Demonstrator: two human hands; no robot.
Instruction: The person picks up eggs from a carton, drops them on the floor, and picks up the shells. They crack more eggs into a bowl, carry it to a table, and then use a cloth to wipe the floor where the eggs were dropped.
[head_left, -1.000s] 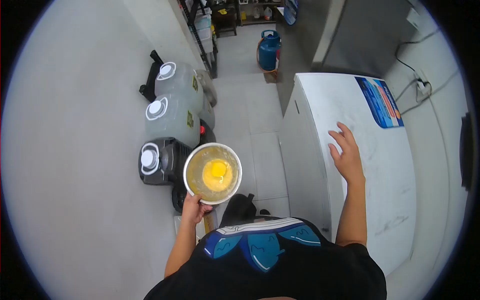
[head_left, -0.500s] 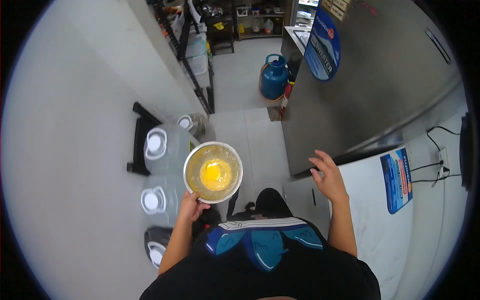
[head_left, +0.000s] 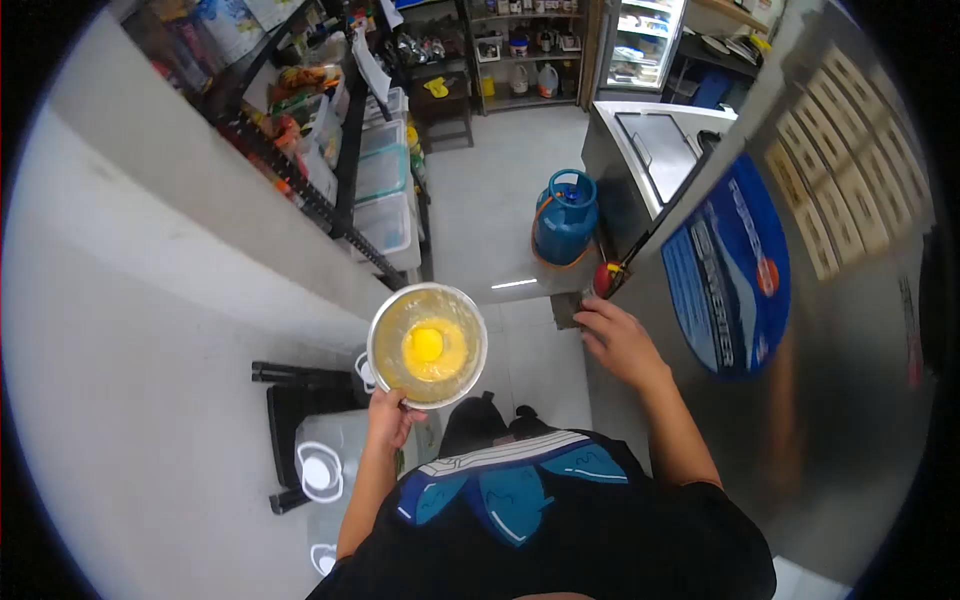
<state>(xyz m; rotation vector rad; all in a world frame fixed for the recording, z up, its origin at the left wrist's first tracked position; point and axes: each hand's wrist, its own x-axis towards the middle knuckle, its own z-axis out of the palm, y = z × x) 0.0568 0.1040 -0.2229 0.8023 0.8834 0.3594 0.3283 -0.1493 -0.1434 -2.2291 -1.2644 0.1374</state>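
My left hand grips the near rim of a round metal mixing bowl and holds it up at waist height. Inside the bowl lies a wet yellow mixture that looks like egg, with smears up the wall. My right hand is held out in the air with loosely bent fingers apart and nothing in them. In this view its fingertips overlap the floor just below a red object, beside the steel appliance.
A blue gas cylinder stands on the floor ahead, near a steel counter. Shelving with lidded plastic tubs lines the left side. Water jugs sit at my left by the wall. A glass-door fridge is at the back.
I have moved forward: the jugs slid back, and the gas cylinder, shelves and counter came nearer. The bowl stays in my left hand. My right hand shifted slightly left in view.
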